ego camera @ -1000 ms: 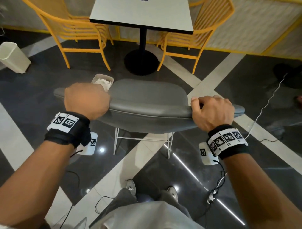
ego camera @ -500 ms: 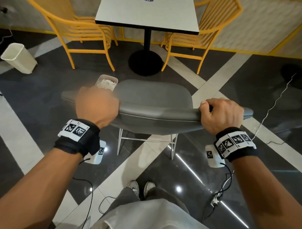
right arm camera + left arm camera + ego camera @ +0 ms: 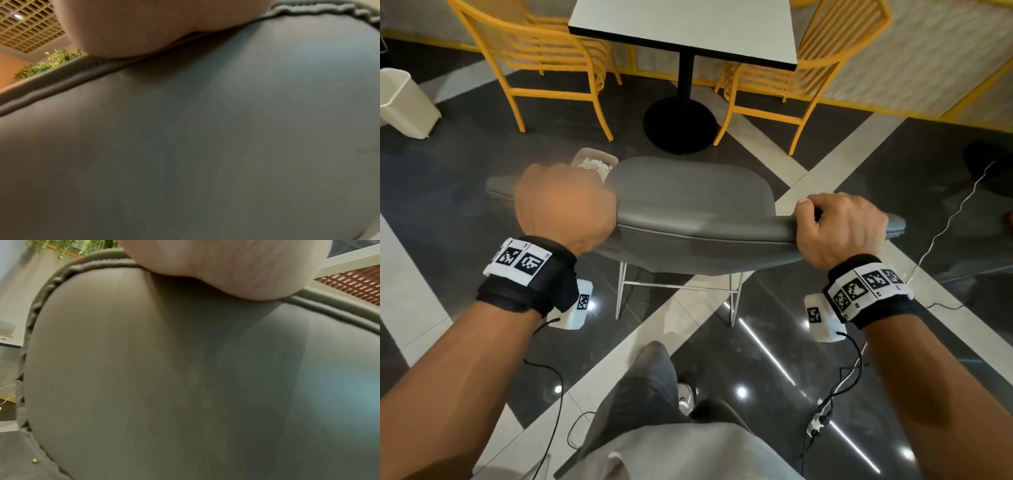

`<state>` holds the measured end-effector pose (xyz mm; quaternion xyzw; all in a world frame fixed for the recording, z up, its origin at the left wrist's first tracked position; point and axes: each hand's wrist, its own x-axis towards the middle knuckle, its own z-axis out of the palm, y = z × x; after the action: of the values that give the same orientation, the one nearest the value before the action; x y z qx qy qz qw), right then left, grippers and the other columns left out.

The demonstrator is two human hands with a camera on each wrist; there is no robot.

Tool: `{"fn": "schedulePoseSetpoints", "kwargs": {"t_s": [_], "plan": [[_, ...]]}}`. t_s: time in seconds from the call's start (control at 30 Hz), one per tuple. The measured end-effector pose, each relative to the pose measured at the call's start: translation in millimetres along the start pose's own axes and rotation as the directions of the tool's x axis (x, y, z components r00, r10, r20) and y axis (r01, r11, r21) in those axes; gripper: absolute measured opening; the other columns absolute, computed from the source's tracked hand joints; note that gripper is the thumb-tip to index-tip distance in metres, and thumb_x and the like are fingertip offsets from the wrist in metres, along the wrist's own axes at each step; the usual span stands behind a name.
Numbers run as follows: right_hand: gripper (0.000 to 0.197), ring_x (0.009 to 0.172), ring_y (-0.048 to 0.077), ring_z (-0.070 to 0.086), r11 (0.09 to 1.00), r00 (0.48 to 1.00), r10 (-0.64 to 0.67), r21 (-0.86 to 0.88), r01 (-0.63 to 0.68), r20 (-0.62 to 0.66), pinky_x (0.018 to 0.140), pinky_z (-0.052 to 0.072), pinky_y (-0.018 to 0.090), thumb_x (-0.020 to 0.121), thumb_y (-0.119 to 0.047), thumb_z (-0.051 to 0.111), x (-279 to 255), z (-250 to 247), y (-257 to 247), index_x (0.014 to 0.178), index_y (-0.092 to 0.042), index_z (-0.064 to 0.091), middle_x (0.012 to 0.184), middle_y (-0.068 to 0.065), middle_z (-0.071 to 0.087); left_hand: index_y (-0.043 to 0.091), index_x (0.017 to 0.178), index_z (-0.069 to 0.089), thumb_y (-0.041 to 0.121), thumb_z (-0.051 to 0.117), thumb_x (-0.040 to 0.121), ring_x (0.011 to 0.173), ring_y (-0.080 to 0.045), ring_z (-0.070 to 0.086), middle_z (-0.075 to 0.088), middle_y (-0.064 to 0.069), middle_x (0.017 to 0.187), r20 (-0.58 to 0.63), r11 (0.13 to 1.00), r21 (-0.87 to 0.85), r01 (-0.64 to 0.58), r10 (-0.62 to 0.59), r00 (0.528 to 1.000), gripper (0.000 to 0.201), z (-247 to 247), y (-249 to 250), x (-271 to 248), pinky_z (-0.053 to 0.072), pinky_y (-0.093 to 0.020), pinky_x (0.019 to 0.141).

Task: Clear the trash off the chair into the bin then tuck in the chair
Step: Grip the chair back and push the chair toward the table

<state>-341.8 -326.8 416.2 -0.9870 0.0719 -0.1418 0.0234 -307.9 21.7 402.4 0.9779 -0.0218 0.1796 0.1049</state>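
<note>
Gripping the top edge of the grey chair (image 3: 688,202) backrest, the left hand (image 3: 565,205) and right hand (image 3: 839,229) curl around it. It stands short of the white table (image 3: 685,27), with a paper-filled bin (image 3: 594,161) beside its seat.

From my remote feed, the head camera looks forward and steeply down over both forearms, taking in the grey chair (image 3: 695,205) near and the table (image 3: 685,27) far. The left wrist camera sits almost against the chair's backrest, angled upward past the left hand (image 3: 226,264). The right wrist camera mirrors it beneath the right hand (image 3: 154,24). All three views share that backrest.
</note>
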Motion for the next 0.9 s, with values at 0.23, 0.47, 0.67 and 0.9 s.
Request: {"fn": "schedulePoseSetpoints", "kwargs": {"t_s": [0.23, 0.47, 0.67, 0.9], "plan": [[0.048, 0.053, 0.027, 0.050, 1.000, 1.000, 0.008, 0.004, -0.008, -0.014, 0.062, 0.047, 0.034, 0.090, -0.041, 0.037, 37, 14, -7, 0.058, -0.013, 0.058, 0.052, 0.001, 0.051, 0.011, 0.062, 0.065, 0.028, 0.038, 0.076, 0.057, -0.031, 0.049, 0.057, -0.010, 0.056, -0.014, 1.000, 0.011, -0.004, 0.004, 1.000, 0.035, 15, -7, 34, 0.038, -0.040, 0.067], [0.047, 0.055, 0.028, 0.050, 1.000, 0.999, 0.003, 0.009, -0.003, -0.032, 0.057, 0.043, 0.033, 0.090, -0.041, 0.038, 91, 31, -25, 0.059, -0.013, 0.059, 0.053, 0.003, 0.053, 0.011, 0.064, 0.067, 0.027, 0.041, 0.076, 0.058, -0.034, 0.049, 0.058, -0.013, 0.058, -0.037, 1.000, 0.031, -0.006, 0.007, 0.999, 0.033, 33, -22, 85, 0.036, -0.041, 0.066], [0.048, 0.052, 0.028, 0.049, 1.000, 1.000, 0.017, 0.009, -0.017, -0.017, 0.058, 0.047, 0.035, 0.090, -0.042, 0.037, 147, 46, -52, 0.057, -0.013, 0.057, 0.052, 0.003, 0.051, 0.012, 0.064, 0.067, 0.026, 0.041, 0.076, 0.058, -0.033, 0.049, 0.057, -0.011, 0.057, -0.036, 1.000, -0.002, -0.019, 0.019, 0.999, 0.033, 50, -40, 145, 0.035, -0.039, 0.064], [0.045, 0.055, 0.031, 0.050, 0.999, 0.999, 0.047, 0.009, -0.046, -0.019, 0.059, 0.045, 0.036, 0.088, -0.041, 0.038, 212, 66, -72, 0.059, -0.012, 0.057, 0.054, 0.005, 0.052, 0.012, 0.067, 0.070, 0.028, 0.040, 0.077, 0.060, -0.037, 0.050, 0.059, -0.014, 0.059, -0.027, 0.999, -0.008, -0.053, 0.053, 0.998, 0.034, 70, -55, 219, 0.037, -0.041, 0.066]]}}
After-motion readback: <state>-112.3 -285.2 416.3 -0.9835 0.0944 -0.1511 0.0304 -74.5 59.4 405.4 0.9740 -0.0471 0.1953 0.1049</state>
